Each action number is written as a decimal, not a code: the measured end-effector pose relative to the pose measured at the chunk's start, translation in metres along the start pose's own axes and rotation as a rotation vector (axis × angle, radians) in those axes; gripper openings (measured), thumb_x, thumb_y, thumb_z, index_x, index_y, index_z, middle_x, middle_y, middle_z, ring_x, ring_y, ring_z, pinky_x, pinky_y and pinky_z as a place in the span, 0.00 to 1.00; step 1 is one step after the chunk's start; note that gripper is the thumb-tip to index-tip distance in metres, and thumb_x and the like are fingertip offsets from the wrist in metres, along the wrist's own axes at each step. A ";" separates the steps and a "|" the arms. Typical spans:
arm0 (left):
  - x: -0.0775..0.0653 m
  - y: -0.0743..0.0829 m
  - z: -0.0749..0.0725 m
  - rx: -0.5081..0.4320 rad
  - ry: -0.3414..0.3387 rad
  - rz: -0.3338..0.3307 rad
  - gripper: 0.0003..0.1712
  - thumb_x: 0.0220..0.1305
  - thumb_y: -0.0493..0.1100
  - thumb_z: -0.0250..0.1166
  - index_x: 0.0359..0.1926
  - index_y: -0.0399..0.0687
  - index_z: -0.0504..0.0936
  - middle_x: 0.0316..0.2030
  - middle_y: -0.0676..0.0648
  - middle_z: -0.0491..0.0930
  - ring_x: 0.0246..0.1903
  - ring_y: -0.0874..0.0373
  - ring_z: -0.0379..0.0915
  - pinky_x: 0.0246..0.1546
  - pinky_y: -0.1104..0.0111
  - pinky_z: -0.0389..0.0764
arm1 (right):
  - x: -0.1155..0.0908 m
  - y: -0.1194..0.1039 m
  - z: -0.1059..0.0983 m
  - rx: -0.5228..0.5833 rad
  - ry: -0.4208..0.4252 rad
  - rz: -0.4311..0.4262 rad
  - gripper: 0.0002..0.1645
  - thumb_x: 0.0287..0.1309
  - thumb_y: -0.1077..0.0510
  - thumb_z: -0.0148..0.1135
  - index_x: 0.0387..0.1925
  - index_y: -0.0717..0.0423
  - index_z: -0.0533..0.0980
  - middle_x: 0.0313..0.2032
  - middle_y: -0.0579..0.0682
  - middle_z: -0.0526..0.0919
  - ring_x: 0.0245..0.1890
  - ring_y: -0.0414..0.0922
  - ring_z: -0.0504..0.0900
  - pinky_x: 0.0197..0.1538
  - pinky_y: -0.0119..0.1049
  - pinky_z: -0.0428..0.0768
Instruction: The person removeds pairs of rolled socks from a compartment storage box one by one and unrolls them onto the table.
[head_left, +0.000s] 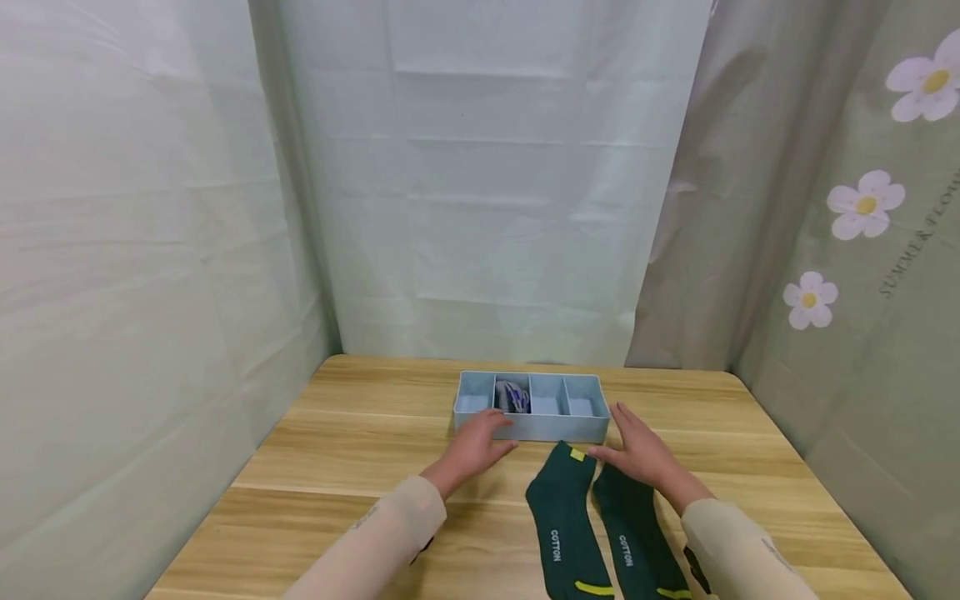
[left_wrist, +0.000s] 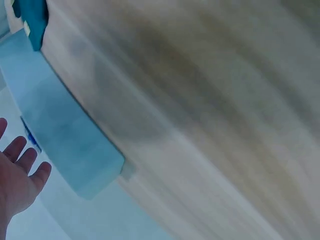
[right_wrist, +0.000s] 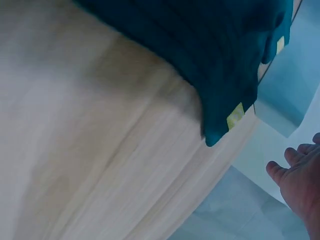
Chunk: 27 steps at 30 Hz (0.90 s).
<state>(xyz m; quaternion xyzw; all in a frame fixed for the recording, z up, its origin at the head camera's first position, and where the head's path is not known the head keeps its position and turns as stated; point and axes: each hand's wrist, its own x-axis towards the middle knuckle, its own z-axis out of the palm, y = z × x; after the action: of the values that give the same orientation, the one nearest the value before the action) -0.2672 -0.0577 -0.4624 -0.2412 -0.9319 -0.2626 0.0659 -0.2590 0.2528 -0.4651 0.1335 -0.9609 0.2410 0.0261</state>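
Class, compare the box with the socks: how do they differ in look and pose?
The box is pale blue, while the socks are dark green with yellow details.
The box is divided in four with raised walls; the socks lie flat side by side.
The box sits farther from the person than the socks.
Both rest on the wooden table.

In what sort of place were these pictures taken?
Probably a small, curtained-off workspace: a yellowish wood-grain table stands against plain, pale hanging sheets, with a grey-green sheet printed with white flowers at the right.
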 end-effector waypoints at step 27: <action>0.066 0.007 -0.016 -0.258 0.157 -0.297 0.35 0.68 0.54 0.64 0.70 0.44 0.68 0.68 0.41 0.68 0.66 0.44 0.64 0.64 0.51 0.68 | 0.062 -0.002 0.013 0.274 -0.029 0.192 0.66 0.54 0.30 0.66 0.77 0.59 0.43 0.73 0.66 0.53 0.66 0.65 0.60 0.66 0.68 0.58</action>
<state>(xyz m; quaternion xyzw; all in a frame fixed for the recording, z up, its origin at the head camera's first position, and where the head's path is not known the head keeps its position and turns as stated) -0.3218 -0.0337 -0.4290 -0.0865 -0.9079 -0.4046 0.0678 -0.3181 0.2297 -0.4683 0.0469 -0.9276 0.3694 -0.0293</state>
